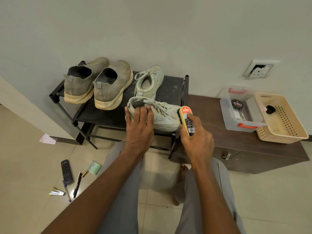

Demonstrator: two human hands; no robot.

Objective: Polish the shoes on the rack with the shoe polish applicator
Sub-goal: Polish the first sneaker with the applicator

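My right hand grips the yellow shoe polish applicator with the orange-and-black label, fingers wrapped round its body, sponge end pressed against the toe of the near pale-green lace-up sneaker. My left hand lies flat over that sneaker's heel and collar, fingers straight, pinning it down on the black metal-frame shoe rack.

To do this stroke well, I judge: keep the left hand's downward pressure steady so the shoe doesn't skid off the rack's near edge, run the sponge in short overlapping passes along the toe and side, stay off the laces, keep the applicator tilted so the sponge face meets the fabric flat.

Outward: the second pale-green sneaker sits just behind, toe to the far wall. Left on the rack, a pair of grey-brown knit slip-on shoes with cream soles, heels toward me, apparently not yet done.

Right of the rack, a dark brown wooden cabinet carries a clear plastic box with red handles holding a round black polish tin, and beside it a beige perforated plastic basket.

On the tiled floor near left: a black remote control, pens, a green paper packet.
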